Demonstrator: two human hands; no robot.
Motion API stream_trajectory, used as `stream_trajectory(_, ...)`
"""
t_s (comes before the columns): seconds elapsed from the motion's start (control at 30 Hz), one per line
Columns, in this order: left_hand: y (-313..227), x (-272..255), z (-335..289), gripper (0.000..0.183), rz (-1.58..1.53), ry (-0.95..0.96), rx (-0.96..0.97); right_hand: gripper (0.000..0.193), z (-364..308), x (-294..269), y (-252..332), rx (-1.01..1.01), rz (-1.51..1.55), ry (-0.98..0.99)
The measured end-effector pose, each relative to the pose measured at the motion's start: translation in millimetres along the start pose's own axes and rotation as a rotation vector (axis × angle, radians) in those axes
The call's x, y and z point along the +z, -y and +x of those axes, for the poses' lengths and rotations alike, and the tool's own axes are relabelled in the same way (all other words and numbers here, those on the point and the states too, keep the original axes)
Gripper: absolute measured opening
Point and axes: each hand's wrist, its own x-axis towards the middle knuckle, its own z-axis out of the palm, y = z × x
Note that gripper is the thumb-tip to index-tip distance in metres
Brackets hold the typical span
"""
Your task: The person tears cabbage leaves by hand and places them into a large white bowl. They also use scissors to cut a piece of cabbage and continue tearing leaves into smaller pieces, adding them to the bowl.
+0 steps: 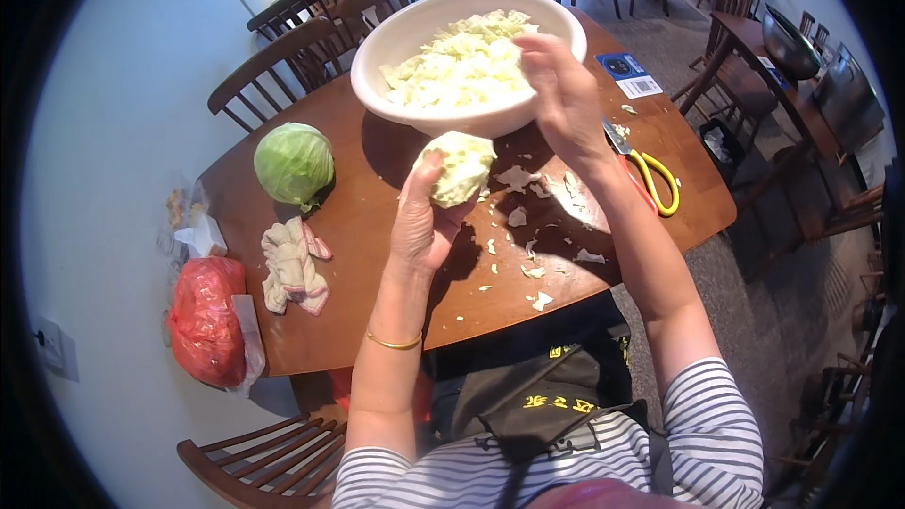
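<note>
Seemingly for tearing, left hand [432, 217] grasps ragged, round, pale-green cabbage [464, 167], next needing steadiness; right hand [566, 104]'s grip I cannot tell.

Eatery-style dining room, many wooden chairs [742, 100], side table [742, 30] (at the right) bearing large metal vessels [851, 90]

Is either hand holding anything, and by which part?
Left hand: the cabbage piece, held by its left side and underside. Right hand: blurred, cannot tell.
</note>
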Motion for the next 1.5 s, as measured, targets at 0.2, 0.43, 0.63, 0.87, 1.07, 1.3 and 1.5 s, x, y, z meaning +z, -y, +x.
stream_trajectory(0.2,5.5,-8.3,2.3,0.045,0.017,0.026,-0.026,0.030,-1.8,2.6,9.6,-0.068,-0.031,0.347)
stream_trajectory(0.43,-1.2,-10.4,6.9,0.040,-0.049,-0.025,-0.048,0.024,-24.7,14.8,34.8,0.132,0.292,0.509)
stream_trajectory(0.63,-0.4,-5.4,3.8,0.041,0.065,-0.039,0.045,0.012,-27.4,18.0,37.9,0.261,0.313,0.425)
stream_trajectory(0.87,-1.2,-7.9,4.0,0.039,0.093,0.058,0.074,0.015,-32.4,23.1,27.9,0.638,0.739,0.385)
stream_trajectory(1.07,-0.9,-12.5,4.5,0.040,-0.074,0.102,0.072,0.018,-20.0,8.7,23.9,0.896,1.294,0.347)
stream_trajectory(1.3,5.7,4.1,2.9,0.043,0.264,0.200,0.043,0.025,5.8,-4.5,-14.5,-0.259,-0.341,0.110)
stream_trajectory(1.5,2.6,-1.5,4.7,0.044,0.322,0.142,0.114,0.040,-6.4,-2.5,23.0,0.114,0.228,0.609)
